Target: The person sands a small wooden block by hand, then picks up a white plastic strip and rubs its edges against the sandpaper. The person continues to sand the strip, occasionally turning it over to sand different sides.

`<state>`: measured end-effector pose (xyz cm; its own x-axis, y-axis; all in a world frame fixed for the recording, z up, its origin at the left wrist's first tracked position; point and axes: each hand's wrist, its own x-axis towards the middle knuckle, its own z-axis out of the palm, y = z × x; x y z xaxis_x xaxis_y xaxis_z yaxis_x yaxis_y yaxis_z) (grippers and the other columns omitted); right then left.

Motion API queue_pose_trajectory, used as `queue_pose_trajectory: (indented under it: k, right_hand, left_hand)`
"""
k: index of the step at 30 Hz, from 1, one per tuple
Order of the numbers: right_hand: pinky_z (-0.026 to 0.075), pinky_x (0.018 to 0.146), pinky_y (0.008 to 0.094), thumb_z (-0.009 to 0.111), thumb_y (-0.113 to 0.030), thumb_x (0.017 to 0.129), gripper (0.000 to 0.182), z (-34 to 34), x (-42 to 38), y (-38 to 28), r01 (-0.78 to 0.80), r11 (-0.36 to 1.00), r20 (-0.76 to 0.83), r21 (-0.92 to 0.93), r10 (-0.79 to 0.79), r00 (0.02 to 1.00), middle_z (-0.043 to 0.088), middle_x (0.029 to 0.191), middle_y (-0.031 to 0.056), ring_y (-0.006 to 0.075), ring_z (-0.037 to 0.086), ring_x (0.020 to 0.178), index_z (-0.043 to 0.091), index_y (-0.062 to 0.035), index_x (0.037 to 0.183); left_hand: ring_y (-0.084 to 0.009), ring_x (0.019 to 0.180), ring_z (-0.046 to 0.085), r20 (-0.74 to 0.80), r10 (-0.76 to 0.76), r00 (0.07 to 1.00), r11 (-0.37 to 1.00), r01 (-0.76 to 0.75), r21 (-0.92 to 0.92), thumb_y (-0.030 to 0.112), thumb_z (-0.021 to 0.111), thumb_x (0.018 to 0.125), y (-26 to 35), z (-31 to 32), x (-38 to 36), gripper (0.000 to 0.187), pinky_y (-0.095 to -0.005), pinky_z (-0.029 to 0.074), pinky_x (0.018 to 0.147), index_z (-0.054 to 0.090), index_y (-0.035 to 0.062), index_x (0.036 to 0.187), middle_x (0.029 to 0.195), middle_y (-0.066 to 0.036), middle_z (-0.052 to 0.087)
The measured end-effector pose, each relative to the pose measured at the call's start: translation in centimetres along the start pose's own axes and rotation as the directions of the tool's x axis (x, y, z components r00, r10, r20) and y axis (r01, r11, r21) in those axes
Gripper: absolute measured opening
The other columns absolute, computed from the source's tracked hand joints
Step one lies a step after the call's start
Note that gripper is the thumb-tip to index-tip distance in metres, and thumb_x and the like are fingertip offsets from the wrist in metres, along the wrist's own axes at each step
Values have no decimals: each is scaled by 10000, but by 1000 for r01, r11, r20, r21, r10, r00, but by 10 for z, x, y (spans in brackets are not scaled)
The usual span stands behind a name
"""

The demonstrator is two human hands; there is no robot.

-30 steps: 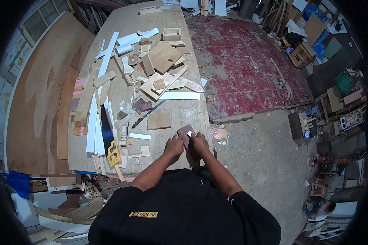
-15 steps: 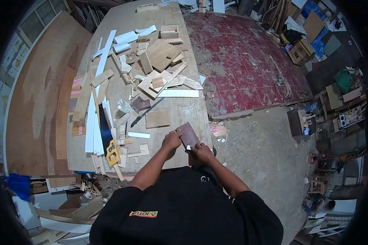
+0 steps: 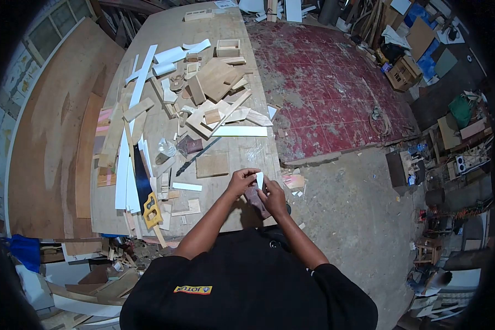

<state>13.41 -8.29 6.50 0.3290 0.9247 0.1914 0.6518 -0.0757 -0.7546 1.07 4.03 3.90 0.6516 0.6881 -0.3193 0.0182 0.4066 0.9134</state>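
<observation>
My left hand and my right hand meet near the table's front right corner. Between their closed fingers is a small white piece, held raised. Below the hands lies a reddish-brown sheet of sandpaper, partly covered by my right hand. A square wooden board and a white strip lie to the left of my hands. Another reddish-brown piece of sandpaper rests farther back.
A handsaw with a yellow handle lies at the left among long white strips. Wood offcuts and a small open box are heaped farther back on the table. A person is at the lower right.
The small white piece has gone from low on the sandpaper to up between both hands' fingers. My right hand has moved up towards my left. The sandpaper now sits lower, closer to my body.
</observation>
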Motion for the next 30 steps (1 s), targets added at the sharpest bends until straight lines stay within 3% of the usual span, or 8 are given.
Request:
queue_pose_trajectory:
  k: [8, 12, 14, 17, 21, 23, 27, 30]
  right_hand:
    - [535, 660, 335, 758, -131, 761, 586, 6, -1, -8, -17, 998, -30, -61, 15, 999, 606, 846, 125, 234, 646, 714, 556, -70, 1308]
    - [534, 657, 329, 763, -132, 757, 574, 7, 0, -12, -80, 997, -8, -8, 80, 997, 616, 848, 126, 221, 648, 710, 574, -60, 1294]
    - [532, 656, 311, 767, -133, 754, 562, 9, -2, -11, -45, 998, -51, 50, 47, 998, 623, 849, 125, 204, 645, 700, 588, -46, 1279]
    - [529, 661, 296, 770, -129, 753, 559, 8, -3, -16, -66, 996, -52, 61, 70, 996, 628, 865, 123, 187, 640, 702, 591, -38, 1274]
    - [529, 667, 286, 766, -119, 760, 558, 8, -4, -17, -83, 989, -70, 121, 92, 993, 636, 875, 113, 172, 636, 712, 587, -45, 1283]
    - [528, 667, 276, 758, -93, 771, 554, 8, -4, -15, -120, 967, -40, 224, 132, 990, 653, 922, 105, 154, 639, 739, 583, -58, 1295]
    - [527, 673, 265, 749, -69, 784, 549, 11, -6, -12, -109, 949, -35, 296, 125, 992, 659, 964, 91, 129, 633, 769, 571, -52, 1304]
    - [528, 682, 263, 734, -42, 802, 537, 16, -9, -10, -134, 914, -4, 383, 146, 989, 655, 1010, 87, 113, 624, 802, 555, -38, 1308]
  left_hand:
    - [-98, 789, 628, -53, 64, 997, 997, -66, -45, 63, 611, 903, -3, -7, 0, 202, -248, 540, 726, 629, -26, 1083, 929, -67, 666]
    - [-97, 793, 630, -55, 78, 995, 996, -80, -32, 37, 622, 876, 9, -5, -7, 247, -250, 538, 742, 634, -27, 1114, 953, -64, 670]
    - [-93, 791, 627, 50, 197, 979, 969, -203, 140, 21, 633, 849, 14, -6, -9, 306, -241, 531, 737, 637, -18, 1152, 973, -60, 675]
    - [-95, 767, 604, 107, 152, 983, 932, -178, 317, -3, 655, 805, 24, -7, -13, 385, -243, 535, 740, 640, 3, 1189, 1012, -47, 668]
    - [-95, 752, 611, 54, 137, 989, 957, -146, 249, -9, 680, 799, 25, -5, -14, 348, -236, 533, 719, 648, -17, 1145, 965, -55, 674]
    - [-100, 781, 638, 25, 141, 990, 988, -142, 55, 11, 691, 816, 15, -7, -8, 285, -241, 539, 719, 643, -43, 1091, 945, -79, 679]
    - [-108, 758, 649, -3, 161, 987, 985, -161, 56, 38, 701, 830, 22, -4, -13, 202, -243, 549, 695, 650, -49, 1005, 888, -83, 680]
    - [-109, 737, 656, -50, 170, 984, 972, -159, 174, 71, 685, 857, 26, -3, -15, 150, -239, 556, 654, 657, -40, 953, 842, -75, 679]
